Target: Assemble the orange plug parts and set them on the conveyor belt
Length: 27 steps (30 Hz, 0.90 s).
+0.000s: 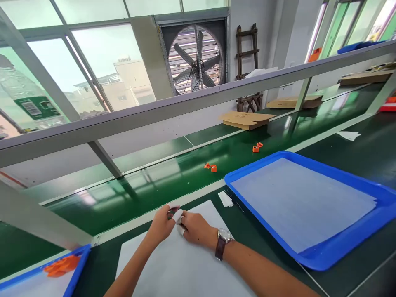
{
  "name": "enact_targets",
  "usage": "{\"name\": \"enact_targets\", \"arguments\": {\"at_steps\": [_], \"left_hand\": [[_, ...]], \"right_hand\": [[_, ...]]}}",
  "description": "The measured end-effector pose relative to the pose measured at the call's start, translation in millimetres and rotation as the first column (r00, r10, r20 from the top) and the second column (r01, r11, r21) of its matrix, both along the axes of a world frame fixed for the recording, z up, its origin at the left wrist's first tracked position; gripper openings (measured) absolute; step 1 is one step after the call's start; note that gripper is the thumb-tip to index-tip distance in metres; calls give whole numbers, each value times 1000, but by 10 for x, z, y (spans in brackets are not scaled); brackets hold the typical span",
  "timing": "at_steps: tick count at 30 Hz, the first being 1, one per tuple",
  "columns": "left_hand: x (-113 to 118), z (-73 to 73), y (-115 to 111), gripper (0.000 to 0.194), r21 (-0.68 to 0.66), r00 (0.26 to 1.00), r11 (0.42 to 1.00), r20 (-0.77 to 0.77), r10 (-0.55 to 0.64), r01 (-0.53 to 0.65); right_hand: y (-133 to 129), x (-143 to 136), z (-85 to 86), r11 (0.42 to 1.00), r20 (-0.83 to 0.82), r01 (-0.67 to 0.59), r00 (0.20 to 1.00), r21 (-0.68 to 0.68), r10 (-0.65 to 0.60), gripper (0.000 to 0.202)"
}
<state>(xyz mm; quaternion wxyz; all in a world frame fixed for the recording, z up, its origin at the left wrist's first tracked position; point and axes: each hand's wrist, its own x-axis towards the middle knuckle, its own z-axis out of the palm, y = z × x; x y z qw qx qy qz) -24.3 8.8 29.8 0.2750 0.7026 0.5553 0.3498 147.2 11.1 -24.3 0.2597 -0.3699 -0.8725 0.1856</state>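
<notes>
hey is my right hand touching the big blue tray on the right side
Apart: the head view plainly shows green tabletop between the right hand and the blue tray.

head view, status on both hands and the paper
Left hand, right hand: close together over white paper. Grip: contents too small to tell. Blue tray: right of paper, apart from hands.

I count two hands (161, 225) (198, 229), one watch (223, 241), two blue trays (328, 262) (74, 278), two little orange boxes (213, 168) (255, 149) on the bench (173, 175), one fan (198, 66), one ladder (247, 54) and one bottle (34, 105).
</notes>
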Motion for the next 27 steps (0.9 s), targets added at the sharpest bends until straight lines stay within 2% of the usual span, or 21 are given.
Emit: {"name": "enact_targets", "arguments": {"at_steps": [3, 6, 9, 12, 16, 21, 24, 27], "left_hand": [[490, -17, 444, 30, -66, 993, 993, 68, -95, 99], [930, -115, 897, 40, -114, 989, 983, 56, -137, 143], [1274, -241, 1319, 49, -161, 993, 980, 24, -115, 118], [1498, -316, 1655, 48, -181, 998, 982, -23, -51, 47], [1621, -326, 1965, 38, -194, 997, 980, -72, 27, -41], [1585, -308, 2174, 34, -223, 989, 964, -76, 129, -143], [1507, -274, 2160, 30, -268, 985, 949, -3, 171, -166], [1391, -194, 1992, 31, -304, 976, 947, 149, 156, -105]], "right_hand": [[15, 15, -3, 999, 32, -28, 999, 30, 27, 16], [21, 49, 14, 998, 47, -39, 998, 44, 37, 14], [30, 82, 33, 996, 78, -55, 996, 70, 50, 21], [44, 101, 45, 993, 98, -68, 993, 96, 58, 28], [59, 116, 52, 992, 68, -61, 996, 111, 54, 26], [68, 126, 60, 992, 92, -53, 995, 115, 43, 22], [75, 127, 57, 988, 105, -66, 993, 142, 52, 19], [82, 120, 51, 986, 101, -68, 993, 151, 53, 22]]}}
